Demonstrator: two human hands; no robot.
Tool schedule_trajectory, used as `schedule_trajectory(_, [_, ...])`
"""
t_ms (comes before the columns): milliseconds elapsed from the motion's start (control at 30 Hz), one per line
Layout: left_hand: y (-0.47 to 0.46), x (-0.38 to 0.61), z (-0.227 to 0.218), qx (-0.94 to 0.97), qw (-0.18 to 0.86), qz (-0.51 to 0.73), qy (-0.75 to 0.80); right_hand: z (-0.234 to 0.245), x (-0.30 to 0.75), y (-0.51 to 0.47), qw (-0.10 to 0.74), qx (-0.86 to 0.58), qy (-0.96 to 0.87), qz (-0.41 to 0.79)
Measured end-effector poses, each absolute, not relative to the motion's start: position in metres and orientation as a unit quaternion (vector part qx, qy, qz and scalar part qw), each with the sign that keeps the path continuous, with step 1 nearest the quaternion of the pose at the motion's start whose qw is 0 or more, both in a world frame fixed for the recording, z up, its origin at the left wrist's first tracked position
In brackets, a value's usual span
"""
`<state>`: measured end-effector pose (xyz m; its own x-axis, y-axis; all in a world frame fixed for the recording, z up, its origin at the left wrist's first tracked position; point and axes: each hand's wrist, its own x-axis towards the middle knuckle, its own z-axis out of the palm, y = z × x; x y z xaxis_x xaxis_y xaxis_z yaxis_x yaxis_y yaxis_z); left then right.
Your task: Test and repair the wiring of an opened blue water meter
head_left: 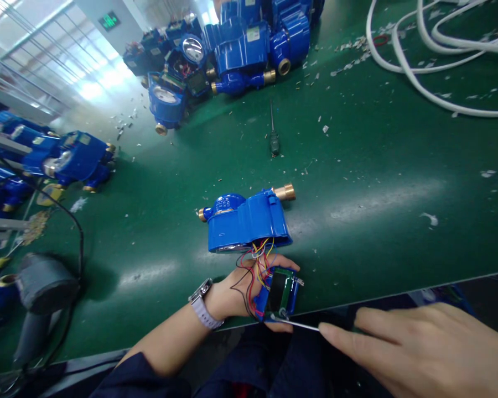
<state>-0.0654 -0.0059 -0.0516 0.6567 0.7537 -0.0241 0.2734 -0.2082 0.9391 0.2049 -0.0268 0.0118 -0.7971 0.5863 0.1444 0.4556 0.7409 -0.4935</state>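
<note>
A: Position of the piece?
B: Blue meter lies on the green bench, brass threaded end to the right. Raised marks on its round cap; can't read them.
A: Left hand?
B: Just on the near side of the meter, fingers curled round a small blue case with a green-edged board in it. Red, yellow, black and white wires link case and meter.
A: Right hand?
B: Near side of the meter, off to the right, blurred. Gripping a thin metal shaft, its far end at the case's near edge; contact, cannot tell.
A: Lettering?
B: Beyond the meter: a screwdriver, then clustered blue meters, one carrying a pale label, print too small. Farther off, left of the meter, a green sign with pale shapes, unreadable. Grey heat gun left of the meter.
</note>
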Motion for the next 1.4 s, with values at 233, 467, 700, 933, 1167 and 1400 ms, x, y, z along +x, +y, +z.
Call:
schedule_trajectory(233, [-0.008,-0.063,-0.053,0.732,0.524,0.251,0.356,0.005,0.208,-0.040,0.180,-0.323,-0.877,0.309])
schedule_trajectory(467, [-0.012,-0.069,-0.054,0.714,0.532,0.270,0.365,0.000,0.202,-0.042,0.225,-0.419,-0.769,0.427])
schedule_trajectory(700, [-0.017,-0.077,-0.039,0.706,0.549,0.238,0.378,-0.010,0.202,-0.059,0.191,-0.494,-0.649,0.546])
schedule_trajectory(933, [-0.060,-0.126,-0.002,0.702,0.402,0.181,0.560,-0.012,0.192,-0.061,0.112,-0.495,-0.592,0.626])
schedule_trajectory(1167, [-0.107,-0.150,-0.012,0.568,0.217,0.297,0.736,-0.017,0.194,-0.063,0.129,-0.475,-0.565,0.662])
schedule_trajectory(1400, [-0.098,-0.127,-0.021,0.536,0.327,0.299,0.719,-0.032,0.203,-0.077,0.195,-0.474,-0.466,0.721])
